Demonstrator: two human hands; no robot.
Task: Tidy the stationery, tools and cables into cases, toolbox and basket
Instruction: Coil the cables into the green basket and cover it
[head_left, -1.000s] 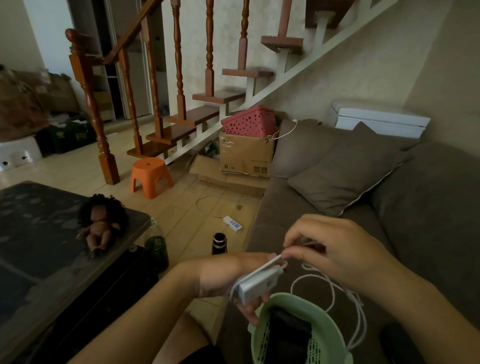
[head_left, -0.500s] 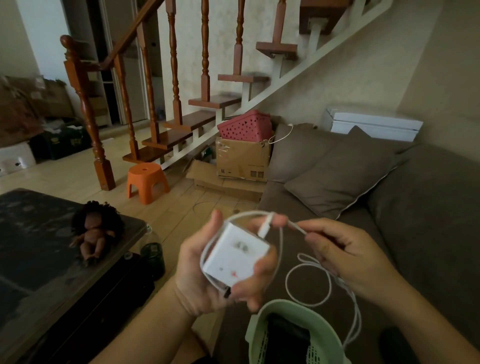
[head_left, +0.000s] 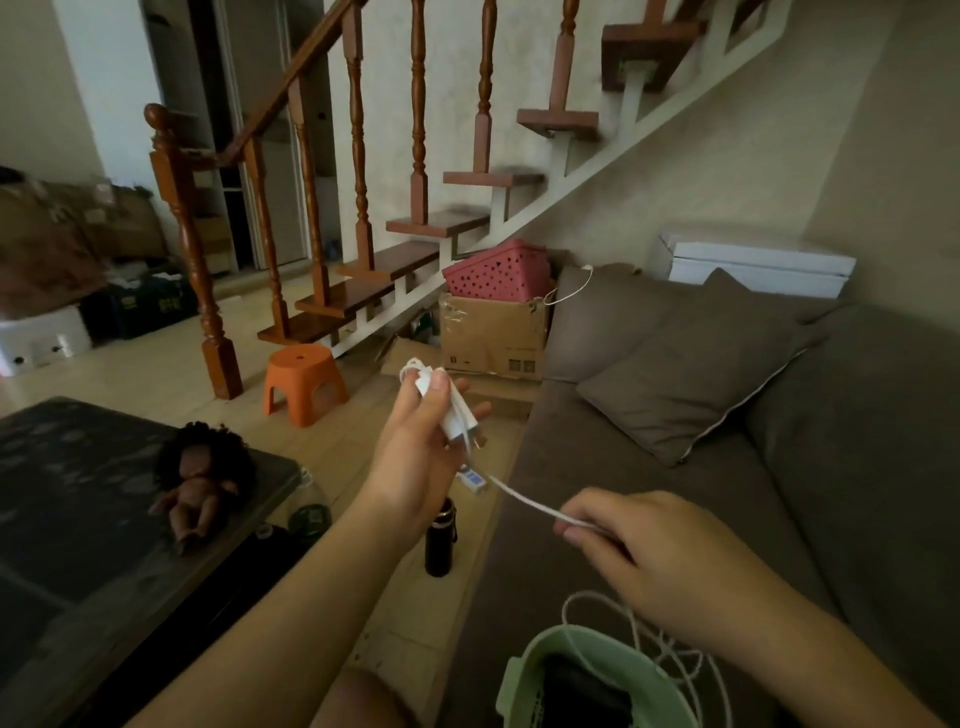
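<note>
Left hand (head_left: 415, 447), gripping charger (head_left: 457, 415), has risen well above basket (head_left: 519, 675); right hand (head_left: 654, 561) pinches cable (head_left: 524, 503) taut, nearer basket. Winding step, likely; next needs another wrap round charger.

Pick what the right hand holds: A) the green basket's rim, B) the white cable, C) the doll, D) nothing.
B: the right hand pinches the white cable, which runs straight up to the charger gripped in the left hand.
</note>
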